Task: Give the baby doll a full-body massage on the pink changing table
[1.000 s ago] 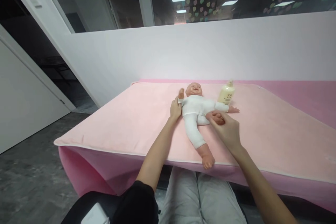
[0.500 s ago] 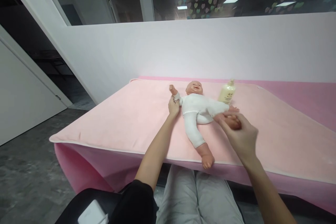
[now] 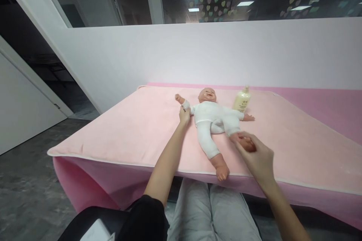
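Note:
A baby doll (image 3: 207, 113) with a white cloth body lies on its back on the pink padded mat (image 3: 135, 131), its head toward the wall. My left hand (image 3: 184, 115) is closed around the doll's arm on the left side, near the white cuff. With my right hand (image 3: 258, 154) I grip the doll's foot on the right side, that leg spread outward and bent. The doll's other leg stretches toward me, its foot at the mat's front edge. Its other arm reaches out to the right, palm bare.
A pale yellow pump bottle (image 3: 241, 99) stands behind the doll's outstretched arm. Pink cloth (image 3: 96, 180) hangs over the table's front edge. A white wall (image 3: 198, 52) with a window above closes off the back. A white object (image 3: 96, 231) sits at the lower left.
My right hand has brought the doll's foot down toward me, uncovering the doll's hand on that side. My left hand has drawn the doll's arm slightly outward to the left.

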{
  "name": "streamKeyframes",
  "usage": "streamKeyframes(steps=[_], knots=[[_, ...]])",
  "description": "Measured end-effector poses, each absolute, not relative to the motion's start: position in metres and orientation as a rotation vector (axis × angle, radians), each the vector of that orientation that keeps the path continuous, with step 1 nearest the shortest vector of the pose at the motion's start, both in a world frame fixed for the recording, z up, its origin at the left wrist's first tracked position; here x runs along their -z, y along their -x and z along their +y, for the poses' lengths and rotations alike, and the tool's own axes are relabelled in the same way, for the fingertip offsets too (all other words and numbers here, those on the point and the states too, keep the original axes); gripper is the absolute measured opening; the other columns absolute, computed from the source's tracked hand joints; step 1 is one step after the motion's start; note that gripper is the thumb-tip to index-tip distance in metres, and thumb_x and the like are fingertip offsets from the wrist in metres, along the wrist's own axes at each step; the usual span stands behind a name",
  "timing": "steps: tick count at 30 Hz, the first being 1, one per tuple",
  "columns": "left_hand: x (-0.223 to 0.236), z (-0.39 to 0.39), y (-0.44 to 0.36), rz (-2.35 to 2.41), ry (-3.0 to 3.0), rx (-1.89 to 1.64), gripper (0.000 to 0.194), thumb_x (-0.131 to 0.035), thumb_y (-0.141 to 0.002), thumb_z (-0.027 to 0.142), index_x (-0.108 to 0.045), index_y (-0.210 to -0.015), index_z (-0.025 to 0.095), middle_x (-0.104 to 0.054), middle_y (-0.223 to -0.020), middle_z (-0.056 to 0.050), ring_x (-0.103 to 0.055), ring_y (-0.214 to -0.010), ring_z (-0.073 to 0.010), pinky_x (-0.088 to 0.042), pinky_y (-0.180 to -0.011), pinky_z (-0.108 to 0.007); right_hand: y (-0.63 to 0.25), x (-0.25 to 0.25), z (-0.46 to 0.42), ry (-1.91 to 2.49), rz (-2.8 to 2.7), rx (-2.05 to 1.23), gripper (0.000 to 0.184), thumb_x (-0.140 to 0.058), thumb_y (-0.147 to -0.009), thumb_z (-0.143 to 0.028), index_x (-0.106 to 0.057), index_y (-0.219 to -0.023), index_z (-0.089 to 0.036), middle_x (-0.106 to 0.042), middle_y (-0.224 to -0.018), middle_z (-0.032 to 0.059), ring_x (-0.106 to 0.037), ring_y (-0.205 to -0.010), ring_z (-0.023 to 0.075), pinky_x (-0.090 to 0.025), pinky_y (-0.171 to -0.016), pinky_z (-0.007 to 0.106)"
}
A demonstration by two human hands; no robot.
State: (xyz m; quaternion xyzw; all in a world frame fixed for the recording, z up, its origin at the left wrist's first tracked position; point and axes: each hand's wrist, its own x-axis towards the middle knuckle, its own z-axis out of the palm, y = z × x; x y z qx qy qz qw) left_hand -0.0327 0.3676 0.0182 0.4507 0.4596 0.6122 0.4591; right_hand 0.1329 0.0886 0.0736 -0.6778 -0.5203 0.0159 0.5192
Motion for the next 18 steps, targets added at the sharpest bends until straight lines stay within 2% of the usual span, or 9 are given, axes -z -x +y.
streamKeyframes(steps=[4,7,12,16,18], knots=[[-0.02,0.372,0.035,1.132,-0.862,-1.54,0.027,-0.051,-0.083,0.024,-0.051,-0.108,0.015,-0.062,-0.11,-0.012,-0.063,-0.088,-0.0194,-0.051,-0.068,-0.027,-0.134,-0.042,0.053,1.727,-1.211,-0.123,0.028,-0.068,-0.072,-0.048,-0.069,-0.087,-0.025,-0.071,-0.088,-0.0016,-0.066,-0.082,0.0189,-0.046,-0.071,0.025],[-0.021,0.369,0.034,1.147,-0.92,-1.602,0.028,-0.052,-0.083,0.025,-0.051,-0.11,0.017,-0.062,-0.109,-0.011,-0.062,-0.092,-0.0197,-0.05,-0.072,-0.028,-0.134,-0.055,0.058,1.685,-1.205,-0.078,0.029,-0.068,-0.072,-0.049,-0.069,-0.087,-0.024,-0.071,-0.089,-0.0009,-0.066,-0.082,0.019,-0.047,-0.072,0.025],[-0.019,0.36,0.031,1.187,-1.554,-1.563,0.031,-0.055,-0.078,0.019,-0.059,-0.109,0.02,-0.065,-0.098,-0.007,-0.06,-0.091,-0.0216,-0.047,-0.084,-0.033,-0.136,-0.099,0.122,1.532,-1.236,0.045,0.026,-0.068,-0.073,-0.044,-0.068,-0.088,-0.023,-0.071,-0.09,0.0003,-0.064,-0.083,0.0181,-0.046,-0.074,0.026],[-0.021,0.352,0.029,1.186,-2.029,-1.408,0.049,-0.051,-0.075,0.012,-0.058,-0.122,0.024,-0.061,-0.114,-0.008,-0.054,-0.108,-0.0257,-0.043,-0.094,-0.038,-0.138,-0.093,0.174,1.551,-1.365,-0.081,0.021,-0.065,-0.075,-0.04,-0.067,-0.081,-0.02,-0.069,-0.081,0.0007,-0.064,-0.077,0.0186,-0.045,-0.071,0.028],[-0.022,0.351,0.03,1.168,-2.083,-1.404,0.051,-0.05,-0.075,0.011,-0.057,-0.124,0.023,-0.06,-0.118,-0.009,-0.052,-0.112,-0.0258,-0.042,-0.096,-0.038,-0.137,-0.086,0.176,1.549,-1.399,-0.098,0.02,-0.064,-0.077,-0.04,-0.067,-0.083,-0.021,-0.07,-0.082,0.0005,-0.064,-0.077,0.0185,-0.045,-0.071,0.028]])
